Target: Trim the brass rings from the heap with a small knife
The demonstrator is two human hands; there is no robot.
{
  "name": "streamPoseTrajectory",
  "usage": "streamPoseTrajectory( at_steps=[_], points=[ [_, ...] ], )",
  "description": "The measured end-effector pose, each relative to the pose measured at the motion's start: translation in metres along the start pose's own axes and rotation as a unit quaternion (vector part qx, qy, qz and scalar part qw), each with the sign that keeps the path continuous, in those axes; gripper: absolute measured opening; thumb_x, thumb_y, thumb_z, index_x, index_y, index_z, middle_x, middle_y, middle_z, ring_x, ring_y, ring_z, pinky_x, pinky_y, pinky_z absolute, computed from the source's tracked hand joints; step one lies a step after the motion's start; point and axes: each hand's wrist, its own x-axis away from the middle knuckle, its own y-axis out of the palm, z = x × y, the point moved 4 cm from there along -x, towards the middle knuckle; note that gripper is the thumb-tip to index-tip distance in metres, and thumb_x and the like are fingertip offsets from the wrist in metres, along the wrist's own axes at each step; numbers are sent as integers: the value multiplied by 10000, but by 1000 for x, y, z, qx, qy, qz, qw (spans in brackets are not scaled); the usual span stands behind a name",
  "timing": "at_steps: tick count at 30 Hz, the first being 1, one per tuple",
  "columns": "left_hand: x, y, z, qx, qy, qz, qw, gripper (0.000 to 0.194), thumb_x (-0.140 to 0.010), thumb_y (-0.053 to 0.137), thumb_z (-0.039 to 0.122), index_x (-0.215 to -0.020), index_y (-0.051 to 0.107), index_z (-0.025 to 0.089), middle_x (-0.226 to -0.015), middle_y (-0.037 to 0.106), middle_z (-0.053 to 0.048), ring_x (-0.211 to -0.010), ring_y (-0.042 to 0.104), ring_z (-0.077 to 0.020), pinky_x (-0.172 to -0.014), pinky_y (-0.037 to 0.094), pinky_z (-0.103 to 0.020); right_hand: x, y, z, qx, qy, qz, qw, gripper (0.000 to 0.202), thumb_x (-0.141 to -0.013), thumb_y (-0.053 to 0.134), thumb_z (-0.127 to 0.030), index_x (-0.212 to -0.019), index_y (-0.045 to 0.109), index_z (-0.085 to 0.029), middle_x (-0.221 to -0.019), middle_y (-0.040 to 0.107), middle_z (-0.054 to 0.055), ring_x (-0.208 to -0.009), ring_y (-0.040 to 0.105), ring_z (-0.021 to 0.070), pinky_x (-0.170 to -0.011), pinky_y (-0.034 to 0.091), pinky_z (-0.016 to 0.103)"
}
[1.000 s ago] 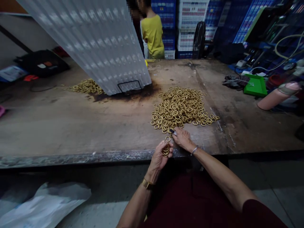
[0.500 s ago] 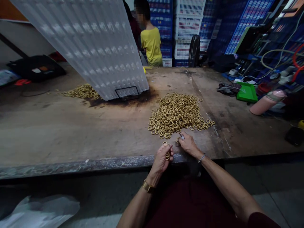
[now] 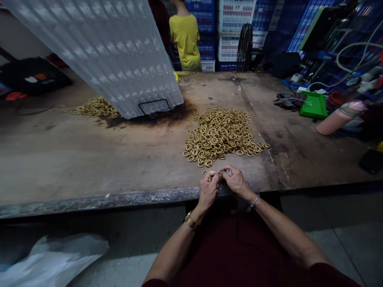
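Left hand and right hand meet beside the ring pile on the desk, fingers pinched on a gold-coloured ring — right also on grey object — so both should be steady.

From my end the rings look like smooth metal, softly glossy. I read the counter as matt wood, its edge rough, the tray smooth plastic, the sheeting wrinkled plastic.
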Motion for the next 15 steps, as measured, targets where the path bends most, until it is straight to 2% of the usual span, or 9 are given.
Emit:
streamPoseTrajectory(
  at_steps=[4,7,9,11,13,15],
  points=[
    [1,-2,12,-72,113,13,991,202,-752,603,376,-735,613,175,-616,555,27,-572,479,-97,-573,400,-212,1,-3,-4,-6,14,-28,999,232,-754,497,-395,-723,563,-175,-578,463,-54,-537,412,86,-535,343,199],
    [3,0,17,-63,124,0,990,182,-738,629,360,-733,630,179,-651,589,15,-613,502,-105,-616,413,-219,-2,-2,1,-28,52,-29,998,226,-725,518,-400,-675,534,-180,-546,454,-58,-507,395,81,-494,322,197],
    [3,1,15,-29,71,-19,997,215,-732,645,392,-732,621,178,-610,562,23,-550,477,-90,-538,389,-201,-3,1,6,-73,85,-40,993,228,-716,519,-410,-697,530,-183,-536,472,-59,-466,379,75,-454,306,195],
    [4,3,11,34,-10,-57,998,276,-722,655,444,-741,596,175,-553,505,44,-454,414,-66,-435,323,-182,-3,5,10,-128,121,-54,983,245,-709,517,-429,-734,527,-185,-527,482,-63,-414,349,67,-406,275,193],
    [6,6,9,119,-87,-105,984,325,-703,672,474,-769,569,172,-531,466,60,-399,358,-48,-381,264,-168,-3,7,10,-177,149,-64,971,256,-701,518,-442,-738,513,-188,-528,487,-63,-381,322,57,-371,245,189],
    [8,8,9,191,-129,-139,963,348,-677,705,458,-791,554,166,-552,472,60,-397,357,-38,-373,255,-156,-2,8,9,-209,160,-70,962,253,-700,512,-444,-720,496,-192,-537,495,-57,-367,310,51,-355,236,184]
  ],
)
